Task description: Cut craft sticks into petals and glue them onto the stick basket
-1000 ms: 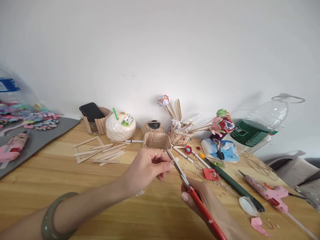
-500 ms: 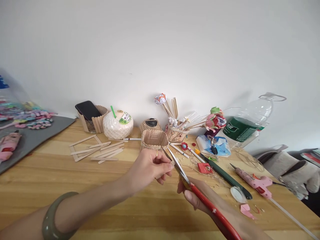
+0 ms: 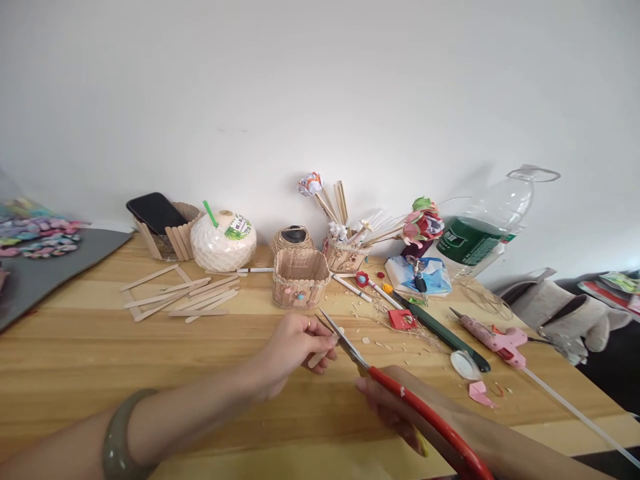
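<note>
Between the thumb and fingers of my left hand is a short piece of wooden craft stick, its rounded end pointing down. My right hand is wrapped round a pair of red-handled scissors. Their blades are slightly parted and lie close against the stick at my left fingertips; whether they touch it I cannot tell. Just beyond both hands stands a small craft-stick box with a scalloped rim and coloured beads on its front.
Loose craft sticks lie left of the box. Behind are a white coconut, a twine roll and a holder with paper flowers. Rightward lie a dark green knife-like tool, a pink glue gun and a bottle.
My left hand has lowered a little from the box, whose beaded front now shows. The scissors have shifted left and down with it, and the stick piece shows more. The whole view has shifted slightly.
</note>
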Demonstrator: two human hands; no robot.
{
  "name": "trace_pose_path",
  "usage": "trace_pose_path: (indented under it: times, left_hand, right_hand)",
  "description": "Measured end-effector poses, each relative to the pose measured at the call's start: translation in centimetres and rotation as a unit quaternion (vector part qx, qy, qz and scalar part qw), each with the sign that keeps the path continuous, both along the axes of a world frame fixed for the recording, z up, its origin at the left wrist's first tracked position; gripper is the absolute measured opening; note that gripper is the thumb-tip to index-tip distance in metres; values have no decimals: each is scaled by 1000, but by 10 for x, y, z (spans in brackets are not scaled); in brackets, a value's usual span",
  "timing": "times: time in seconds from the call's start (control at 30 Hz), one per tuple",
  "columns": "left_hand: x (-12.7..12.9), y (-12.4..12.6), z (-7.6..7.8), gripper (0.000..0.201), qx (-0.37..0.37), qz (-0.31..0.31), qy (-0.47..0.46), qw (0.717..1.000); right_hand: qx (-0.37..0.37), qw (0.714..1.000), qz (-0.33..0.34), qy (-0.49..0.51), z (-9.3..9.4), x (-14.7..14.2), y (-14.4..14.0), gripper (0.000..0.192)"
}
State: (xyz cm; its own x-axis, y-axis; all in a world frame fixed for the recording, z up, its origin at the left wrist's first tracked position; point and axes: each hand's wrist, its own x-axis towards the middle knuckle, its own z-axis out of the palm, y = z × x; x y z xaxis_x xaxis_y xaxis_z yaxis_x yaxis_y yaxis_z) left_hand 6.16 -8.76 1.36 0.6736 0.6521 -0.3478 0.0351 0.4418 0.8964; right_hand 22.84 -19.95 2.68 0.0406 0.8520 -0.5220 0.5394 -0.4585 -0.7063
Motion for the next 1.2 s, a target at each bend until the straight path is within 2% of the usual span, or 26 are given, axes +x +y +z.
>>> trace_pose_path:
  times: [0.13, 0.4, 0.63, 0.93, 1.1, 1.2]
  left_hand:
    - [1, 5, -6, 21, -13, 6, 8, 1000]
    - [3, 14, -16, 24, -46, 13, 13, 999]
    - [4, 21, -24, 20, -83, 2, 13, 996]
    - [3, 25, -25, 10, -103, -11, 20, 994]
    - [3, 26, -27, 9, -99, -16, 22, 995]
    - [3, 25, -26, 12, -83, -25, 18, 996]
  right_hand:
    - [-66, 996, 17, 49, 1, 0, 10, 47]
    - [-108, 992, -4, 64, 18, -11, 23, 36]
    - [-166, 983, -41, 63, 4, -9, 35, 29]
    - [-176, 981, -79, 35, 16, -17, 37, 33]
    - [-198, 978, -64, 26, 20, -20, 41, 38]
    - [-170, 985, -40, -7, 26, -25, 38, 41]
